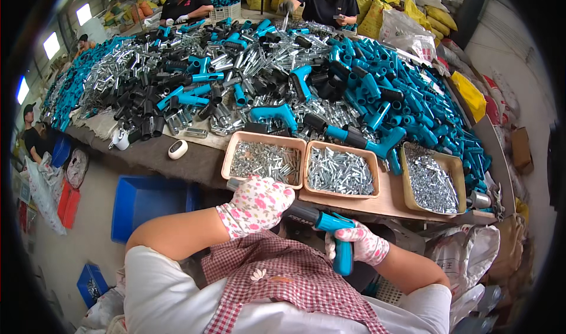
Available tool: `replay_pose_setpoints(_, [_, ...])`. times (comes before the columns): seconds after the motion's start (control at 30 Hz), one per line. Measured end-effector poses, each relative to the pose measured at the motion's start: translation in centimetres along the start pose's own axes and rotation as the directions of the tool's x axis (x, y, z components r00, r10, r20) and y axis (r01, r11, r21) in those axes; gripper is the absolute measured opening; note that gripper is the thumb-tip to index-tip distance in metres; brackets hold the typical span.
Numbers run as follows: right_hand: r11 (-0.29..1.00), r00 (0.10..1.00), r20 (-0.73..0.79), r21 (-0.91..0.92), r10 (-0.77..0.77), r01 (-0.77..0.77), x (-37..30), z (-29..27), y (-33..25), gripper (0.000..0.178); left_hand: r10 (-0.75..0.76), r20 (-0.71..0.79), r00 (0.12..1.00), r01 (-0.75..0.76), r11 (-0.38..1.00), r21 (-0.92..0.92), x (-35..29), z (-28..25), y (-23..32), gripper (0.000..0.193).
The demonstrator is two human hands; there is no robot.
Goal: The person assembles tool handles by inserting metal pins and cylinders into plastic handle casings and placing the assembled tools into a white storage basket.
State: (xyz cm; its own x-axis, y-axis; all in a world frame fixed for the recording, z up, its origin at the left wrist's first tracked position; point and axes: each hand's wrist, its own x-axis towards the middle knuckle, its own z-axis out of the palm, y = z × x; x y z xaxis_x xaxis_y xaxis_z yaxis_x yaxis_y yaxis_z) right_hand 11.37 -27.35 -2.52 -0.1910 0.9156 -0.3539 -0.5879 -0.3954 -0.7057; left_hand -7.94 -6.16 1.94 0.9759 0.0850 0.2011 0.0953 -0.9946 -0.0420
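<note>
A teal and black gun-shaped tool (343, 264) lies across in front of my body, over the apron. My right hand (362, 243), in a floral glove, is wrapped around its teal handle. In a matching glove, my left hand (259, 201) is closed at the far left end of its black barrel. A grey end pokes out past the left fist; whether it belongs to the tool is hidden. Just beyond the hands stand three trays of small metal parts: a left tray (226, 164), a middle tray (342, 195) and a right tray (407, 187).
A heap of teal gun-shaped housings (407, 98), black sleeves and metal tubes (236, 63) covers the table. A white oval device (177, 149) sits at the near edge. Blue bins (132, 207) stand on the floor at left, white sacks (466, 254) at right. Other people work across the table.
</note>
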Motion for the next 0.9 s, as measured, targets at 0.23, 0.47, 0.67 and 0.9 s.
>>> replay_pose_setpoints(0.23, [0.34, 0.637, 0.054, -0.809, -0.769, 0.48, -0.6, 4.8, -3.8, 0.067, -0.416, 0.122, 0.901, 0.434, 0.867, -0.246, 0.3, 0.6, -2.1, 0.037])
replay_pose_setpoints(0.47, [0.572, 0.613, -0.273, -0.735, -0.741, 0.364, 0.6, 5.3, -7.8, 0.054, -0.398, -0.028, 0.917, 0.334, 0.806, -0.489, -0.1, -0.5, -1.1, 0.026])
replay_pose_setpoints(0.67, [0.077, 0.486, 0.177, -0.885, -0.856, 0.458, 0.7, 4.1, -10.8, 0.046, -0.145, 0.128, 0.981, 0.185, 0.898, -0.4, -2.1, -0.1, 1.5, 0.039])
replay_pose_setpoints(0.9, [-0.047, 0.537, 0.282, -0.912, -0.795, 0.408, 0.9, 5.2, -10.7, 0.047, -0.095, 0.316, 0.944, 0.214, 0.904, -0.369, -2.6, -0.4, 1.7, 0.04])
